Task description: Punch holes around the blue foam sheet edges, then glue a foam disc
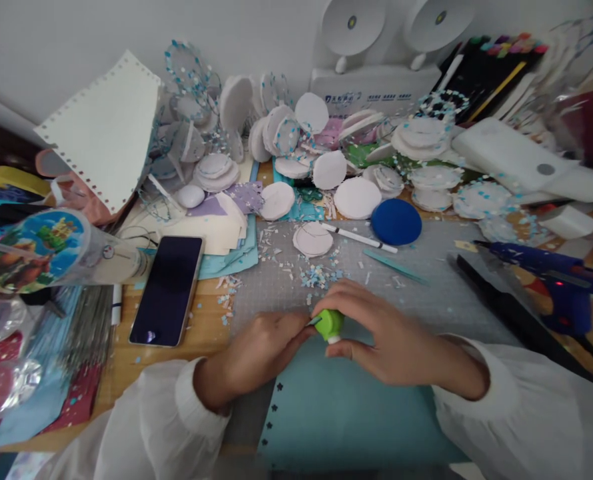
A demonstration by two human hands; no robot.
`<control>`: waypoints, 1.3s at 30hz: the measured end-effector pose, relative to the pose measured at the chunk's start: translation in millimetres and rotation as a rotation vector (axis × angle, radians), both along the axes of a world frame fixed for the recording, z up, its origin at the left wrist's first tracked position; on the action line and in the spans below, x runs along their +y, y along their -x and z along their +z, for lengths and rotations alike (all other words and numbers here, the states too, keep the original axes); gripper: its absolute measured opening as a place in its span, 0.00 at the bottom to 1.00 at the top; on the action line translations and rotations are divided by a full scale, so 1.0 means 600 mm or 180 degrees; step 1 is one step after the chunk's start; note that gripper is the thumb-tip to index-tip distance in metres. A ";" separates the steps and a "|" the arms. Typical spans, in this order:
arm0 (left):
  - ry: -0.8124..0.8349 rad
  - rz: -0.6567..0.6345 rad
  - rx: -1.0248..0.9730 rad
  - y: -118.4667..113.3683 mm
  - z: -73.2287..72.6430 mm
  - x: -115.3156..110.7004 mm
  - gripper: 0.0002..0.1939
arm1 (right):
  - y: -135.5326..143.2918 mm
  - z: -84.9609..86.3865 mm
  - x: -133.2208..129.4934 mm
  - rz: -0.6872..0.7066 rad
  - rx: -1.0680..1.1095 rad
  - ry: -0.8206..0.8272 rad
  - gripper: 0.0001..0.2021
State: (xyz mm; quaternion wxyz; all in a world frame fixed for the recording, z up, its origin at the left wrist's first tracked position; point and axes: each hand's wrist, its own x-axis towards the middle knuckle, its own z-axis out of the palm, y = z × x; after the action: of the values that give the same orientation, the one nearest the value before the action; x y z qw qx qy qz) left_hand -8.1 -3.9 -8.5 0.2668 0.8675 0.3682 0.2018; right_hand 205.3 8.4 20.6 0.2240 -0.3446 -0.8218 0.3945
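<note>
Near the middle of the mat, my right hand [384, 330] grips a small lime-green paper punch [330, 324] with a white underside, thumb below and fingers on top. Close against it, my left hand [266, 347] pinches a bit of teal paper at the punch's mouth. Under both hands lies a teal paper sheet [351, 413]; flower-shaped holes run down its left edge. Whether the pinched bit belongs to this sheet is hidden by my fingers. Small blue and white punched pieces [316, 275] are scattered just beyond my hands.
A phone [167, 290] and a lidded cup [96, 247] are on the left. Behind the mat [276, 293] are white paper discs [357, 198], a blue disc [396, 221], a pen [361, 238] and tweezers [394, 265]. A glue gun [559, 273] with a glowing light lies right.
</note>
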 end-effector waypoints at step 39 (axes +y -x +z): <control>0.0317 0.0182 -0.0231 -0.009 0.019 0.006 0.25 | 0.022 -0.004 -0.008 -0.0041 -0.0359 -0.0625 0.06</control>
State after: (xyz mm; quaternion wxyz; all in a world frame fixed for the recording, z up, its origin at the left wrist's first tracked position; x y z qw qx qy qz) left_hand -2.7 -0.1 2.9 0.3169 0.8343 0.3926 0.2220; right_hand 192.2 3.9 18.1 0.2126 -0.3478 -0.8656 0.2907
